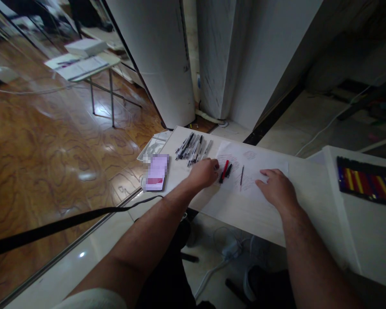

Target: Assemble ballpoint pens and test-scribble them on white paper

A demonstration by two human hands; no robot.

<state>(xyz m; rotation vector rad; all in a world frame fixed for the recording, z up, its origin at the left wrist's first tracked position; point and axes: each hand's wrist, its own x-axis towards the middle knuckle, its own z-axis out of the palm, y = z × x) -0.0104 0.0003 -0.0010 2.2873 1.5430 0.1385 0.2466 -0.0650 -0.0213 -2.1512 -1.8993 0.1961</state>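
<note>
My left hand (pixel 204 174) is curled at the left edge of a scribbled sheet of white paper (pixel 263 156), just below a pile of clear and black pens (pixel 193 148). Something dark shows at its fingertips, too small to make out. Right of those fingers lie a red pen part (pixel 225 169) and black pen pieces (pixel 228 171) side by side. A thin dark pen refill (pixel 242 175) rests alone on the paper between both hands. My right hand (pixel 279 189) is over the sheet's right side, thumb and fingers apart, holding nothing. Reddish scribbles mark the sheet.
A phone (pixel 157 171) sits at the narrow table's (pixel 244 214) left end, beside a black strap (pixel 83 219). On the right, a raised white surface (pixel 366 231) bears a case of coloured pens (pixel 368 180). Cables and a power strip (pixel 230 251) lie underneath.
</note>
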